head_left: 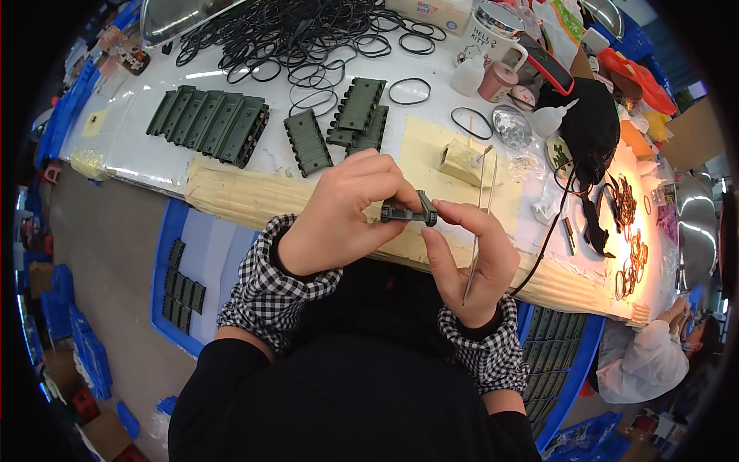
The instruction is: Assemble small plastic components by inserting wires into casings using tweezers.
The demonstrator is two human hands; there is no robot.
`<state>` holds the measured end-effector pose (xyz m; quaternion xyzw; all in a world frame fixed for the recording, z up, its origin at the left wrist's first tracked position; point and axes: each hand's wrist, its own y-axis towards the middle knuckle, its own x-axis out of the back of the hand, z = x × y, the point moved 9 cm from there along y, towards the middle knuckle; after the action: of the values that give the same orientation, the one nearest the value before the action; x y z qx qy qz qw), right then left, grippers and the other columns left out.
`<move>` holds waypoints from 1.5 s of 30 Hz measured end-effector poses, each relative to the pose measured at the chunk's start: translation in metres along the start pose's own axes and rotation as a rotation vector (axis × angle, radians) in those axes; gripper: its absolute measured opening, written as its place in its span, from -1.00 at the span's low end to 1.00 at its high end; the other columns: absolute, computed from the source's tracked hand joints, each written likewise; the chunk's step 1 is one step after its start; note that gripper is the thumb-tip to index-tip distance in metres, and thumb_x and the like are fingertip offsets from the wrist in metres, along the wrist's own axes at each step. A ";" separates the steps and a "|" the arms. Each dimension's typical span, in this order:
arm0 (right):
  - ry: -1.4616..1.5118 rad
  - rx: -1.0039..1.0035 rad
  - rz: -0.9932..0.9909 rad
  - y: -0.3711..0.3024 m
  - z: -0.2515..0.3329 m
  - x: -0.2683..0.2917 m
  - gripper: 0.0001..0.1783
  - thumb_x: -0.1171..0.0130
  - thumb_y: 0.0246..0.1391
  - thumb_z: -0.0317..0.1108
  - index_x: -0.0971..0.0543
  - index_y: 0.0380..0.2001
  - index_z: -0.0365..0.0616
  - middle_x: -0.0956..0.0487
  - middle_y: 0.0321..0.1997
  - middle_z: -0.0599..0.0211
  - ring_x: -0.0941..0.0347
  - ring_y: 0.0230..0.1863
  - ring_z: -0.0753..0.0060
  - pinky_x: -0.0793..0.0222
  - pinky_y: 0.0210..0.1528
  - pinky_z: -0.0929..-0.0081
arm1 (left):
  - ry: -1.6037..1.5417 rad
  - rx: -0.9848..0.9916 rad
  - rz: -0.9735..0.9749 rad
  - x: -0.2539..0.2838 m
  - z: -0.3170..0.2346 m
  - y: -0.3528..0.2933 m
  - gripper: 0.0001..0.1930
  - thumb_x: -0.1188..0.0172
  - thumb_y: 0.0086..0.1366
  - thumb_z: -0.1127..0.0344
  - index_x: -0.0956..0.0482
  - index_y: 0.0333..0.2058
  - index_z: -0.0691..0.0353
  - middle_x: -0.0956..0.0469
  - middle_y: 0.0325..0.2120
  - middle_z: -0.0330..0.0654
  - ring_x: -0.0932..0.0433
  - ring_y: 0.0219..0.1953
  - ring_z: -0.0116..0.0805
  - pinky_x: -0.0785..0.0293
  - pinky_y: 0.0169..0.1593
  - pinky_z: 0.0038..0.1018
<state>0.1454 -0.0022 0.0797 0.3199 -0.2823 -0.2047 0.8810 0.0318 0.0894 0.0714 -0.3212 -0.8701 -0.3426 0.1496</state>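
Note:
Pinched in the fingers of my left hand [339, 212] is a small dark green plastic model part [396, 213], held over the table's near edge. My right hand [489, 258] has tweezers [484, 185] lodged across its fingers, tips pointing back toward my wrist. Its thumb and forefinger reach to the right end of the green part; whether they touch it is hard to tell. Beyond my hands lie green chassis pieces with small black wheels: a single one [309, 144], an overlapping stack [359, 105], and a neat row [206, 125] at the left.
Black rubber loops [269, 35] are heaped at the back. A pale block [462, 163] sits on yellow tape; a mug [489, 38], squeeze bottle [550, 119] and black cable [550, 231] are at right. Blue trays with green parts flank me, left [164, 266] and right [586, 362]. A co-worker [647, 362] sits right.

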 end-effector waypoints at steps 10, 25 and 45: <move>-0.034 0.024 0.015 -0.001 0.003 0.001 -0.65 -0.38 -0.19 -0.57 -0.57 -0.23 -0.20 -0.62 -0.37 0.18 -0.51 -0.45 0.25 -0.41 -0.37 0.48 | 0.002 -0.040 0.027 -0.001 -0.009 0.000 -0.77 -0.29 -0.21 0.61 -0.59 -0.48 0.22 -0.48 -0.53 -0.26 -0.44 -0.39 -0.29 -0.32 -0.29 -0.43; -0.028 -0.034 -0.032 0.010 -0.005 0.014 -0.74 -0.34 -0.17 -0.58 -0.56 -0.33 -0.20 -0.57 -0.46 0.25 -0.46 -0.49 0.30 -0.34 -0.44 0.50 | -0.335 0.084 -0.398 -0.001 -0.001 -0.019 -0.74 -0.33 0.04 0.62 -0.60 -0.24 0.40 -0.60 -0.31 -0.07 -0.61 -0.30 -0.39 -0.55 -0.21 -0.56; -0.024 0.014 0.013 0.013 0.003 0.014 -0.71 -0.37 -0.22 -0.59 -0.55 -0.35 -0.19 -0.54 -0.51 0.25 -0.42 -0.55 0.30 -0.29 -0.51 0.48 | -0.166 -0.068 -0.510 -0.006 -0.017 -0.031 -0.68 -0.29 0.06 0.65 -0.59 -0.15 0.40 -0.61 -0.27 0.01 -0.63 -0.25 -0.25 -0.54 -0.22 -0.51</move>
<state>0.1563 -0.0018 0.0958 0.3217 -0.2965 -0.2008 0.8765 0.0165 0.0576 0.0658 -0.1234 -0.9201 -0.3708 -0.0242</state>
